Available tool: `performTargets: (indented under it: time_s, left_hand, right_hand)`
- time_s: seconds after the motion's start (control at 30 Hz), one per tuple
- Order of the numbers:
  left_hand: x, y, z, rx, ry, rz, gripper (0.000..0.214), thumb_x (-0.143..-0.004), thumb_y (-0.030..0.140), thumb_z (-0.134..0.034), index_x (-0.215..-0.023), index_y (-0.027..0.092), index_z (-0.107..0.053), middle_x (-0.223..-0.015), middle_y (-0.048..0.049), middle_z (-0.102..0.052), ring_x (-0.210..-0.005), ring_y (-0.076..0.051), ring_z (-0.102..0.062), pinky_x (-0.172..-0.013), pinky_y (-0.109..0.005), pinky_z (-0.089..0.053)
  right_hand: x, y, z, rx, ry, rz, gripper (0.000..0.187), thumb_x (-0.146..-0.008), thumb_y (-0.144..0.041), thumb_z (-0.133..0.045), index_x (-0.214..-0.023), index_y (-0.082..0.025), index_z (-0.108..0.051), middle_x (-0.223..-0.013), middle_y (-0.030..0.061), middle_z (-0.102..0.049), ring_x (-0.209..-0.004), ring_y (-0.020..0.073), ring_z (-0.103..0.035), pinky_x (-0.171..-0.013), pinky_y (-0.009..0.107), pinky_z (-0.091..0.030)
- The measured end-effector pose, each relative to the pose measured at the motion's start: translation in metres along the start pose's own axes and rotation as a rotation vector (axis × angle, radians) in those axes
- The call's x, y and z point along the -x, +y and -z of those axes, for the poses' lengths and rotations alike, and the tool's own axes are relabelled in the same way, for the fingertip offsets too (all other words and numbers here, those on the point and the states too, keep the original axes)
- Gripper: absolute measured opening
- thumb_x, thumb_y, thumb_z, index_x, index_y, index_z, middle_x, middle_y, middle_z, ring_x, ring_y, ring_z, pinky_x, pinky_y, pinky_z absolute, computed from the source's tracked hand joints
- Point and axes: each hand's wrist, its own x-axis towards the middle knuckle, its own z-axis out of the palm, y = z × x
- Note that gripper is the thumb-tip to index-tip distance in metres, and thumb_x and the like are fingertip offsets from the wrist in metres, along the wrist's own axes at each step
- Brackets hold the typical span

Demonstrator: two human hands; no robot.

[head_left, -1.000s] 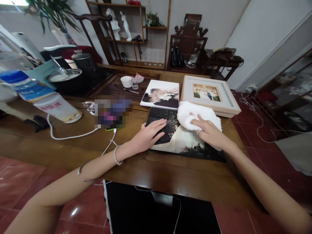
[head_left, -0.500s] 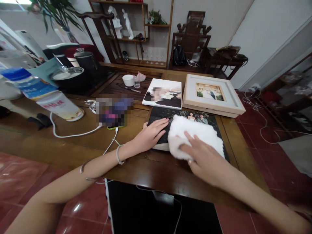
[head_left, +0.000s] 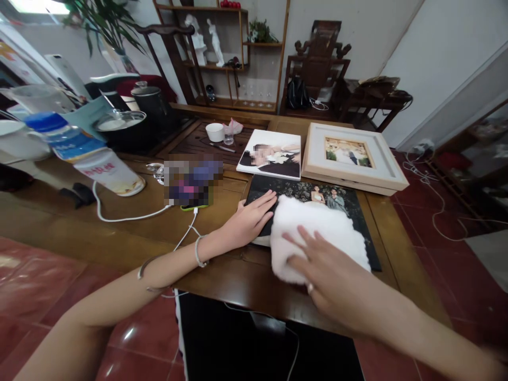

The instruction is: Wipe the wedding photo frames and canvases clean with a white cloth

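Observation:
A dark photo panel (head_left: 365, 222) with a couple printed on it lies flat on the wooden table. My left hand (head_left: 250, 219) rests on its left edge, fingers stretched out and holding nothing. Over the panel's middle and front spreads a fluffy white cloth (head_left: 317, 219). My right hand (head_left: 325, 264) presses down on this cloth, its fingers partly spread and one tucked into a fold; it is slightly blurred. The cloth hides much of the panel's lower part.
Behind the panel lie a white-edged photo board (head_left: 273, 153) and a pale framed picture (head_left: 355, 156). To the left are a phone (head_left: 194, 180) on a white cable, a blue-capped bottle (head_left: 91, 153), and a lidded pan (head_left: 121, 124). A white cup (head_left: 215, 132) stands farther back.
My right hand has pulled the cloth a little toward me, showing more of the printed couple. My left hand stays on the panel. The whole view has shifted slightly.

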Motion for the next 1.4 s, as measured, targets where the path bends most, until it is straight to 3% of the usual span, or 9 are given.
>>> performTargets:
  time_s: [0.13, 0.37, 0.5, 0.8, 0.9, 1.0, 1.1, 1.23, 1.4]
  left_hand:
    - [0.000, 0.001, 0.002, 0.001, 0.001, -0.016, 0.042, -0.096, 0.020, -0.029, -0.138, 0.020, -0.038, -0.148, -0.0113, -0.034, -0.138, -0.024, -0.030, -0.098, -0.052, -0.037]
    - [0.001, -0.001, -0.001, -0.007, 0.038, -0.018, 0.042, -0.096, 0.022, -0.032, -0.137, 0.020, -0.038, -0.147, -0.0115, -0.036, -0.136, -0.024, -0.033, -0.100, -0.053, -0.037]
    - [0.001, -0.002, -0.003, 0.020, 0.051, -0.030, 0.042, -0.096, 0.023, -0.032, -0.138, 0.019, -0.038, -0.147, -0.0123, -0.036, -0.136, -0.025, -0.033, -0.099, -0.054, -0.037]
    - [-0.005, 0.000, 0.005, 0.351, 0.404, 0.042, 0.044, -0.096, 0.030, -0.032, -0.138, 0.016, -0.039, -0.145, -0.0082, -0.041, -0.134, -0.018, -0.037, -0.114, -0.038, -0.028]
    - [-0.003, 0.002, 0.004, 0.385, 0.419, 0.009, 0.044, -0.096, 0.030, -0.032, -0.135, 0.013, -0.043, -0.143, -0.0101, -0.043, -0.134, -0.018, -0.036, -0.113, -0.038, -0.028]
    - [-0.001, 0.004, 0.000, 0.368, 0.344, -0.032, 0.042, -0.098, 0.029, -0.029, -0.132, 0.013, -0.047, -0.141, -0.0097, -0.046, -0.135, -0.018, -0.036, -0.112, -0.039, -0.029]
    - [0.001, 0.004, -0.003, 0.284, 0.205, -0.045, 0.041, -0.098, 0.028, -0.029, -0.134, 0.017, -0.045, -0.141, -0.0075, -0.045, -0.136, -0.019, -0.034, -0.109, -0.045, -0.032]
    - [0.003, 0.003, -0.004, 0.125, 0.067, -0.070, 0.040, -0.097, 0.026, -0.037, -0.136, 0.023, -0.040, -0.144, -0.0055, -0.042, -0.137, -0.021, -0.031, -0.105, -0.055, -0.031]
    - [0.003, 0.002, -0.004, 0.075, 0.040, -0.084, 0.039, -0.096, 0.025, -0.038, -0.135, 0.022, -0.040, -0.142, -0.0078, -0.044, -0.136, -0.021, -0.033, -0.101, -0.054, -0.034]
  right_hand:
    - [0.009, -0.009, 0.006, -0.065, -0.038, 0.048, 0.045, -0.063, -0.005, -0.051, -0.104, -0.021, -0.063, -0.144, 0.0104, -0.040, -0.134, 0.0363, -0.030, -0.106, 0.057, -0.031]
    - [-0.029, 0.063, 0.003, 0.085, 0.170, -0.146, 0.052, -0.069, -0.003, -0.042, -0.118, -0.016, -0.054, -0.139, 0.0157, -0.046, -0.134, 0.0328, -0.030, -0.106, 0.057, -0.027]
    - [-0.042, 0.075, -0.012, 0.173, 0.278, -0.127, 0.054, -0.064, 0.000, -0.043, -0.115, -0.009, -0.056, -0.144, 0.0177, -0.039, -0.137, 0.0377, -0.020, -0.107, 0.061, -0.020]
    - [-0.029, 0.019, -0.014, 0.003, 0.048, 0.246, 0.046, -0.062, -0.004, -0.051, -0.104, -0.016, -0.063, -0.149, 0.0092, -0.032, -0.140, 0.0319, -0.007, -0.112, 0.057, -0.007]
    - [-0.021, 0.008, -0.003, -0.102, -0.075, 0.350, 0.041, -0.062, -0.004, -0.051, -0.099, -0.017, -0.064, -0.147, 0.0068, -0.037, -0.140, 0.0291, -0.010, -0.114, 0.053, -0.005]
    - [-0.007, 0.006, 0.015, -0.201, -0.161, 0.309, 0.046, -0.062, 0.000, -0.044, -0.101, -0.018, -0.062, -0.140, 0.0058, -0.046, -0.139, 0.0242, -0.018, -0.114, 0.046, -0.014]
    - [0.007, 0.018, 0.032, -0.220, -0.200, 0.073, 0.049, -0.064, 0.000, -0.040, -0.102, -0.022, -0.061, -0.133, 0.0076, -0.053, -0.131, 0.0266, -0.037, -0.101, 0.042, -0.036]
    - [0.005, 0.051, 0.037, -0.164, -0.043, -0.138, 0.042, -0.068, -0.002, -0.036, -0.097, -0.022, -0.060, -0.100, 0.0071, -0.065, -0.098, 0.0255, -0.059, -0.081, 0.036, -0.044]
    - [-0.038, 0.077, 0.027, -0.263, 0.333, -0.171, 0.023, -0.068, -0.005, -0.038, -0.076, -0.020, -0.052, -0.072, 0.0006, -0.056, -0.070, 0.0183, -0.050, -0.065, 0.029, -0.036]
